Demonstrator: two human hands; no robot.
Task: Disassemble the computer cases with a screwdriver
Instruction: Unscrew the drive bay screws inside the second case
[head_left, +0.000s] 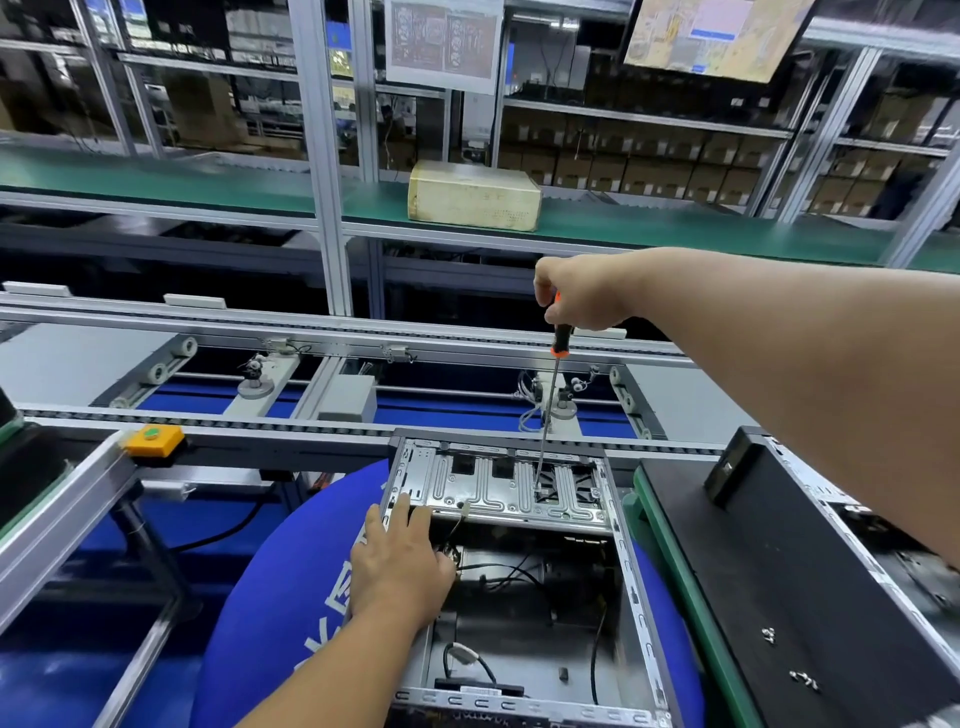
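Note:
An open computer case (631, 582) lies on its side on a blue round seat, its metal drive cage (498, 488) at the far end and black cables inside. My right hand (582, 296) grips the orange-and-black handle of a long screwdriver (548, 410), held nearly upright. Its tip rests on a spot in the right part of the drive cage. My left hand (400, 556) rests on the case's left wall beside the cage, fingers spread forward and thumb inside the case.
A black case panel (779, 571) lies on the green-edged bench at right with a few loose screws (802, 680) on it. A conveyor frame (311, 421) crosses behind the case, with an orange button box (153, 440). A cardboard box (472, 195) sits on the far green belt.

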